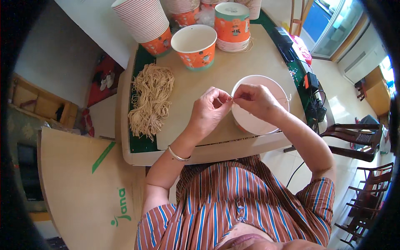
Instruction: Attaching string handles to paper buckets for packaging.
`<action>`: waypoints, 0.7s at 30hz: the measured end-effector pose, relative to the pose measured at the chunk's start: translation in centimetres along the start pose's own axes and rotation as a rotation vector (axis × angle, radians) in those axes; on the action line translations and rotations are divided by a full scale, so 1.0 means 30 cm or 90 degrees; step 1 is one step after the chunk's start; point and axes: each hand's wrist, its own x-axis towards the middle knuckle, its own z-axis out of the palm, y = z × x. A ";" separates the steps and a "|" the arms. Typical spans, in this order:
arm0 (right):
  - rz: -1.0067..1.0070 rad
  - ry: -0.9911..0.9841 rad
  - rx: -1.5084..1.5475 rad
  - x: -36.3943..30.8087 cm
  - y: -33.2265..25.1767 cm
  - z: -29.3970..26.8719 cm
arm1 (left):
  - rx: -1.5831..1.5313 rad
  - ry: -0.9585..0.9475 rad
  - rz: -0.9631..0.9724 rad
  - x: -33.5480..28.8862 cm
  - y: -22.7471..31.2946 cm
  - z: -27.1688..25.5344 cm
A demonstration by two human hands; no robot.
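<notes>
I look down on a pale, round-cornered table (200, 154) with a green top, mostly covered by a flat tan cardboard sheet (183, 110). Along its left side lies a loose, cream-coloured bundle of twisted cord (151, 102), its long axis running front to back. Near the front edge, right of the bundle, stands a round, white-lined paper tub (260, 125); its mouth faces up at me, its axis is close to upright, and a little orange outer wall shows at lower left.

My view has the right hand (259, 101) over that mouth; I cannot tell whether it touches the rim. The left hand (208, 109) is just outside the tub's left side. On both, thumb and forefinger are pressed together, tips meeting at the left rim, pinching a thin pale strand (232, 99). Too little of the strand shows for me to tell its direction.
</notes>
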 end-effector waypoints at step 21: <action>-0.018 -0.006 -0.013 -0.008 0.001 0.006 | -0.080 -0.016 -0.080 0.006 -0.010 0.003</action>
